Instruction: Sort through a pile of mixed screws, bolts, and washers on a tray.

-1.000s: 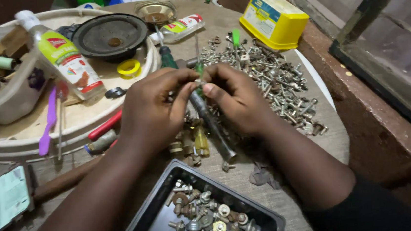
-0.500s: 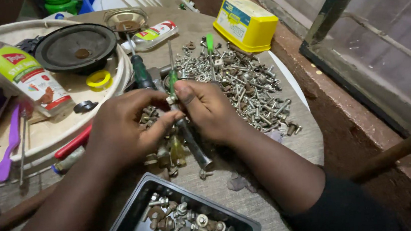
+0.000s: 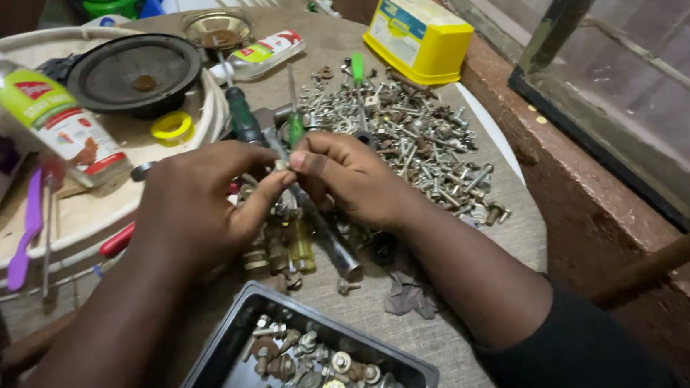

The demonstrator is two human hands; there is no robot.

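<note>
Left hand (image 3: 196,203) and right hand (image 3: 352,177) meeting mid-worktop — fingers pinched shut on a small fastener (image 3: 282,165), too small to identify. Screw pile (image 3: 407,139) far right; black tray (image 3: 236,370) near.

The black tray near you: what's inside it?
The black tray holds loose bolts, nuts and washers, piled toward its right end. The left forearm covers its left corner, so nothing there shows.

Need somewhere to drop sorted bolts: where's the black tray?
In the head view, the black tray sits bottom centre, below both hands, between the forearms, partly filled with bolts and washers.
</note>
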